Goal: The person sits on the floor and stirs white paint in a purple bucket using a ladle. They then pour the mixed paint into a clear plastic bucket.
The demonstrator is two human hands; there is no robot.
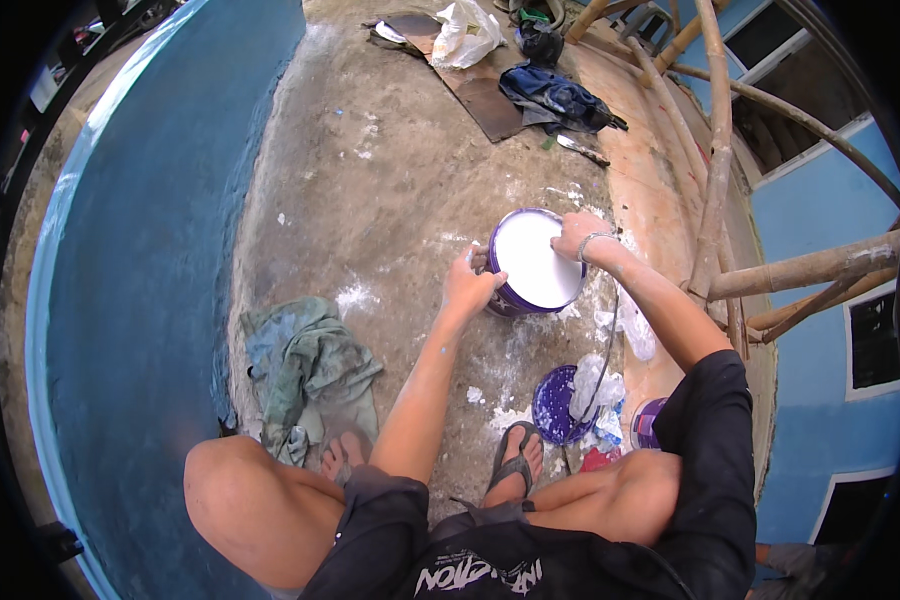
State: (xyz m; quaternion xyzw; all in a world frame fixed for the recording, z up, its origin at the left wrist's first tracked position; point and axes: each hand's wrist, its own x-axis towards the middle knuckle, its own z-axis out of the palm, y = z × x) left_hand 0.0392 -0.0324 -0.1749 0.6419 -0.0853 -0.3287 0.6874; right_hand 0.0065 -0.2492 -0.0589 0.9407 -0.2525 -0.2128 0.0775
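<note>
A purple bucket [530,258] full of white paint stands on the stained concrete. My left hand [470,280] grips its left side, thumb at the near rim. My right hand [577,237] is at the upper right rim, fingers curled over the white paint; I cannot tell what they hold, if anything. Below the bucket lies a purple lid [552,405] with crumpled clear plastic [595,388] and a dark cord on it. Another purple container [646,425] is partly hidden by my right sleeve.
A blue wall [130,280] runs along the left, with green cloth [305,365] beside it. Bamboo poles [770,278] cross the right side. Dark cloth [550,97], a flat board [485,115] and a white bag [465,35] lie farther off.
</note>
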